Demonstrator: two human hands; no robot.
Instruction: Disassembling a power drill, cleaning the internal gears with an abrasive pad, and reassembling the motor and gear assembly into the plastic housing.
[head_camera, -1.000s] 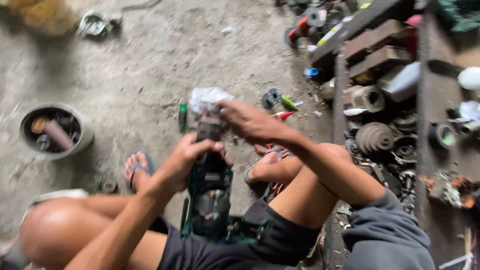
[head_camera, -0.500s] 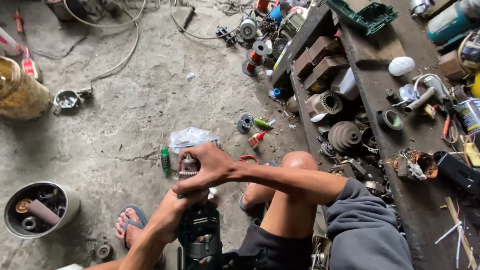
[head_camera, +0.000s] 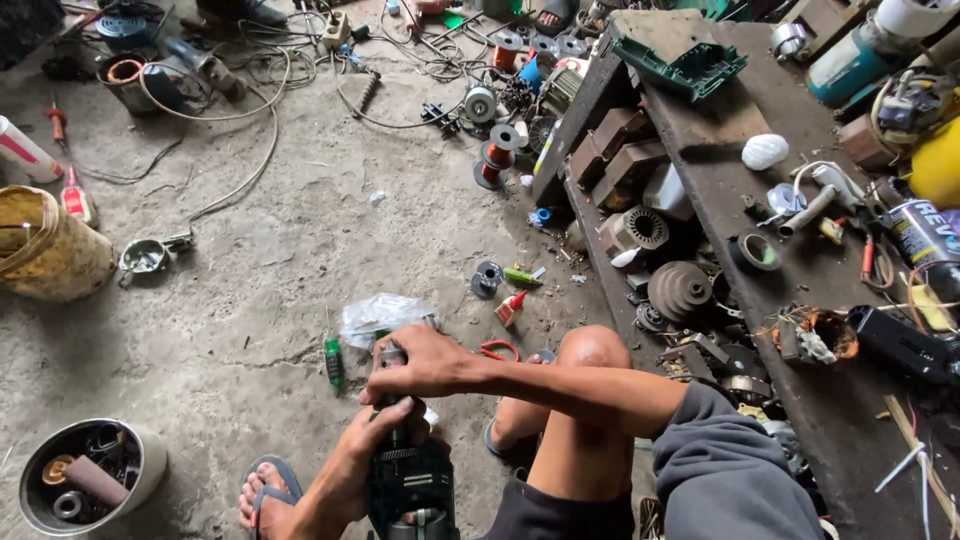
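Note:
A dark green and black power tool (head_camera: 412, 488) stands nose-up between my knees, low in the head view. My right hand (head_camera: 420, 365) is closed over its front chuck end. My left hand (head_camera: 372, 445) wraps the tool's neck just below. A clear plastic bag (head_camera: 378, 317) lies on the concrete just beyond the hands. A small green-handled screwdriver (head_camera: 333, 362) lies to the left of them.
A metal can of parts (head_camera: 85, 475) stands at lower left, a yellow bucket (head_camera: 45, 250) at far left. A wooden bench (head_camera: 790, 250) with motor parts, spools and cans fills the right side. Cables and wire spools (head_camera: 495, 150) lie on the floor beyond.
The view has tilted up, showing more floor and bench. Both hands stay on the tool; the right hand has settled on its tip.

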